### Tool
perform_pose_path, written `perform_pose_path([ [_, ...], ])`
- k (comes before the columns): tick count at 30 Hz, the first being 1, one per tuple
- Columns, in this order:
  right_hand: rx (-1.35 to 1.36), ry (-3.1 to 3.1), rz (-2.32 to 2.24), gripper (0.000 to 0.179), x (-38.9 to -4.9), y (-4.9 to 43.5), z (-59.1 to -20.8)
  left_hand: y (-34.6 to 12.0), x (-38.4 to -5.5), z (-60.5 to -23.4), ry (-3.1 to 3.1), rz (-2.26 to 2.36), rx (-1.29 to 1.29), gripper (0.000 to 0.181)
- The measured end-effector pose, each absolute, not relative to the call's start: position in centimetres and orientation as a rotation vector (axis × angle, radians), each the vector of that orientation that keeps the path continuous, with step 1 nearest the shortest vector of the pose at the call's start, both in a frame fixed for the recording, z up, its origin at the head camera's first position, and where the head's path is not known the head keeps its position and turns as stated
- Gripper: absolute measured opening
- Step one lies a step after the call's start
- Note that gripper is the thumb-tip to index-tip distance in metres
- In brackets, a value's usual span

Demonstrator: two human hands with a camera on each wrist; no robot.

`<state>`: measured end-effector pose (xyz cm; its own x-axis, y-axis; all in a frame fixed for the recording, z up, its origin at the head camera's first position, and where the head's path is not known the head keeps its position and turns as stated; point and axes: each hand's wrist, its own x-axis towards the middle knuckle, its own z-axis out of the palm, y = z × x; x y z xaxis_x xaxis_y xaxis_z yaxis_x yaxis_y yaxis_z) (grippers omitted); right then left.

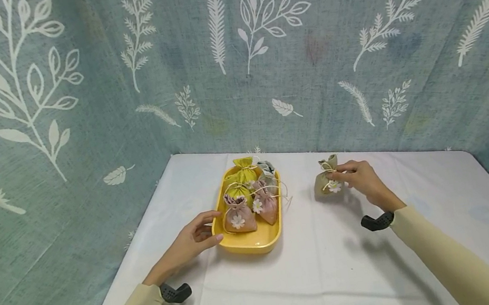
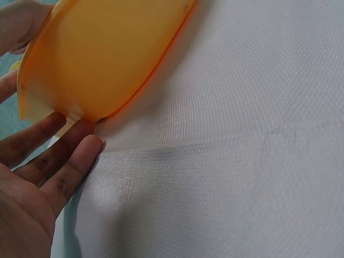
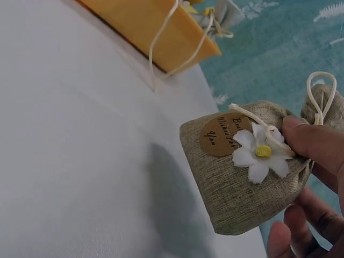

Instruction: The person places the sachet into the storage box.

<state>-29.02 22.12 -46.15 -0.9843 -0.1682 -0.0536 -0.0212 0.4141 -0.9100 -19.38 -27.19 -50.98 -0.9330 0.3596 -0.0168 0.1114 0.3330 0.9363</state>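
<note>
The right hand point(image 1: 364, 180) is pinching a burlap pouch point(image 1: 326, 181) by its neck above the table point(image 1: 341, 276); a loosening pinch could be dropping it. The left hand point(image 1: 191, 242), fingers open, is touching the yellow tray point(image 1: 251, 242), and its trailing strings point(image 3: 161, 48) could be snagging.

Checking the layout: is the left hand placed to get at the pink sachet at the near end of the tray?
Probably yes: the left hand rests at the yellow tray rim, the pink sachet just inside, nothing between.
</note>
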Motion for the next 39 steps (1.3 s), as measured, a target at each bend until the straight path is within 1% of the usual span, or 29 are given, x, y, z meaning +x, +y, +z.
perform_pose_path([
  [19, -0.332, 2.529, -1.645, 0.033, -27.1, 19.3, -44.3, -27.1, -19.4, -50.8, 2.383, 1.628, 0.411, 0.063],
  [28, -0.352, 2.519, -1.661, 0.032, -26.2, 17.8, -43.2, -27.2, -19.5, -50.9, 2.391, 1.627, 0.452, 0.062],
  [39, -0.41, 2.43, -1.717, 0.027, -24.8, 15.6, -41.6, -27.2, -19.5, -50.9, 2.393, 1.614, 0.44, 0.062],
])
